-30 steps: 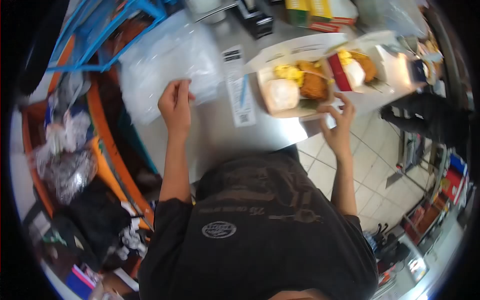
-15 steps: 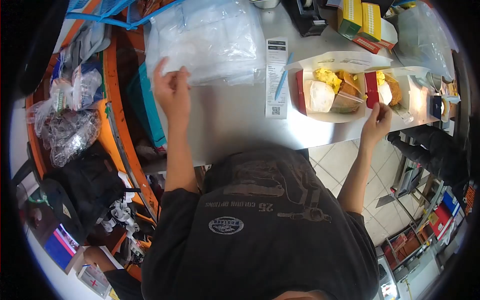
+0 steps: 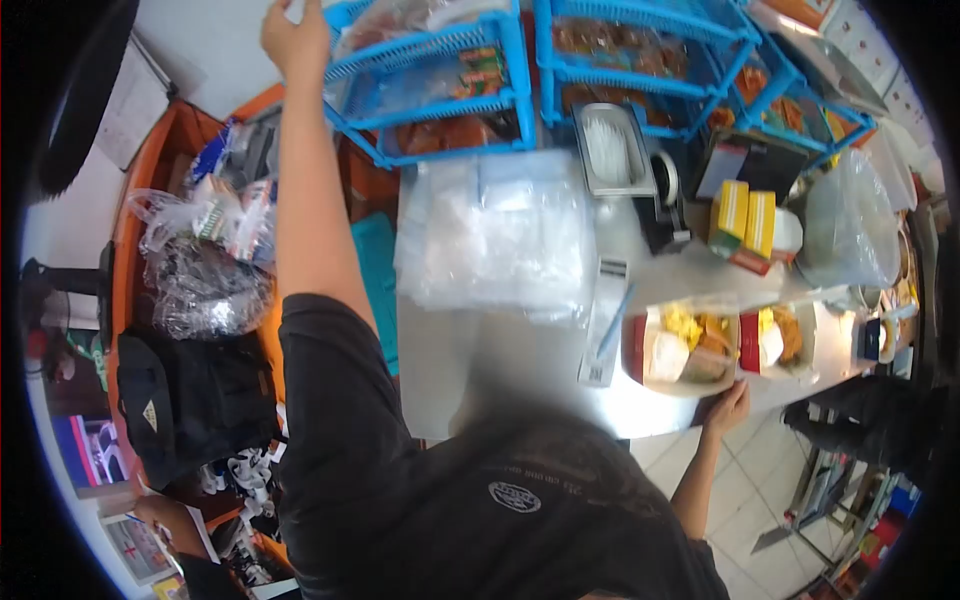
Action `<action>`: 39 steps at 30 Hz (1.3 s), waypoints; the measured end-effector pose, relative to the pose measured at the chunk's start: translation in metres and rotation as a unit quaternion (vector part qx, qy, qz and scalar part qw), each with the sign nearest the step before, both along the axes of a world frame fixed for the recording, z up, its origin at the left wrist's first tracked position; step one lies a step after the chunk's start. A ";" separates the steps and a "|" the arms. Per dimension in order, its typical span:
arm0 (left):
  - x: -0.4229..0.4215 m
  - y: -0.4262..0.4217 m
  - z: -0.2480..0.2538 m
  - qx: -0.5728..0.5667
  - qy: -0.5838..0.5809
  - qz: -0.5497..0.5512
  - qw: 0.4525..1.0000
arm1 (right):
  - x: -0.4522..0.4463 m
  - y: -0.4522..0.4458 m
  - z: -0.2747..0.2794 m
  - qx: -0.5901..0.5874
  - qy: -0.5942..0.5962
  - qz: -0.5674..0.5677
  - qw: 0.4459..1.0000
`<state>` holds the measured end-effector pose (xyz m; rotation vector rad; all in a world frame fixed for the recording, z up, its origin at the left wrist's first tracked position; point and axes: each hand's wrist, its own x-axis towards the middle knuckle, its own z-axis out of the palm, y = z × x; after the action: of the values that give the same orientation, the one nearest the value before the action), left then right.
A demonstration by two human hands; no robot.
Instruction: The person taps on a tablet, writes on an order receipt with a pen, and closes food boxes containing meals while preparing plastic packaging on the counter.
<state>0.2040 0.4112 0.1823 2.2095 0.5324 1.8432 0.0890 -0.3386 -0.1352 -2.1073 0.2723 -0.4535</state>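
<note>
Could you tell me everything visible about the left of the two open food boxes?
The open red-and-cream cardboard-looking box sits upright on the shiny grey metal table, near its edge. Its left wall is red, its inside pale. It holds fluffy yellow food, a rounded white lump and a browned piece; finer detail is blurred. A similar box stands close on its right. The right hand is by its near right corner; whether they touch is unclear.
</note>
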 end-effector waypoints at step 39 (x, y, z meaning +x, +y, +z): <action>0.076 -0.092 0.000 -0.019 0.304 -0.052 0.951 | 0.005 0.015 0.005 -0.062 0.014 -0.043 0.997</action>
<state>0.2800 0.3194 0.1820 2.7038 0.5272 1.0637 0.0936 -0.3237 -0.1303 -2.2305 0.3612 -0.5029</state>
